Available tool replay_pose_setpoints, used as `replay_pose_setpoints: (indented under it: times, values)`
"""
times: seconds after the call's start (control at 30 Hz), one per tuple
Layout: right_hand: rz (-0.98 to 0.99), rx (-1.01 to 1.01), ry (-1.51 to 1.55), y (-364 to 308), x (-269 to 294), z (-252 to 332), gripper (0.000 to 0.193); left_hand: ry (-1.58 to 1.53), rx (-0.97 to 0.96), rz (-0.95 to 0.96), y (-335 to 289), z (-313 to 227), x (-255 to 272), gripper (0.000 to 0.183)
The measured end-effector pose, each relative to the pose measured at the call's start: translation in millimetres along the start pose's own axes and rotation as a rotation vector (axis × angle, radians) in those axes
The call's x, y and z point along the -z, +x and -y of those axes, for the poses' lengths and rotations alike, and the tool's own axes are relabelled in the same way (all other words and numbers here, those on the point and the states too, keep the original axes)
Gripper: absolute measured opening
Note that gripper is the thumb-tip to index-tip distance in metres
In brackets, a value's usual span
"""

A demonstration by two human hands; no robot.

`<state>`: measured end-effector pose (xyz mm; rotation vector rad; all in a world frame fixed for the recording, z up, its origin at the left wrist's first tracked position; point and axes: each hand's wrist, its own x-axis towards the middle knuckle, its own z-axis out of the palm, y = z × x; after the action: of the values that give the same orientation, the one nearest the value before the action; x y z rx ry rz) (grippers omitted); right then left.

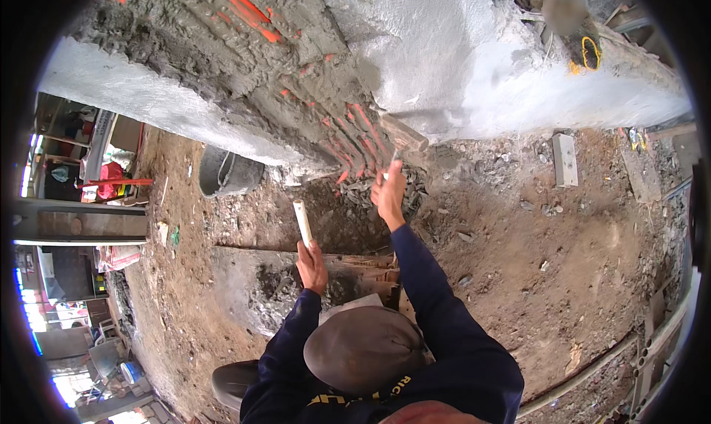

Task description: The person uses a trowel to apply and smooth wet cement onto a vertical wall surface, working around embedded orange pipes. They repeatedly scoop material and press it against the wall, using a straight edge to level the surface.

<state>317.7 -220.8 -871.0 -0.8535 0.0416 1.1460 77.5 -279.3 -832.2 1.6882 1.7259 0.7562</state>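
My right hand [389,198] is closed around the pale handle of a small trowel, seen at the foot of the wall. The trowel's narrow metal part [395,155] is small in view, and its far end is hard to make out. Upright in my left hand [312,267] is a narrow cream-coloured bar [302,220], gripped by its lower end; its exact kind is unclear. Ahead, rough grey mortar [296,91] covers the wall, with orange-red streaks showing through. Beside the trowel, a grey-brown block [404,131] lies against the wall's base.
A board [229,265] smeared with grey mortar [278,287] lies before me. The dark bucket [241,174] stands left by the wall. Further right are a pale block [565,159] and a long pole [578,379]. Rubble litters the dirt floor.
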Motion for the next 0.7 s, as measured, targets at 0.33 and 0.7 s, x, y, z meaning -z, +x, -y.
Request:
replay_pose_setpoints:
  times: [0.33,0.7]
  values:
    - [-0.009,0.349,0.034,2,-8,0,0.068,0.003,-0.073,-0.014,1,-5,-6,0.036]
    - [0.184,0.534,0.103,-35,-14,18,0.073,0.017,-0.118,-0.041,-3,-9,-5,0.036]
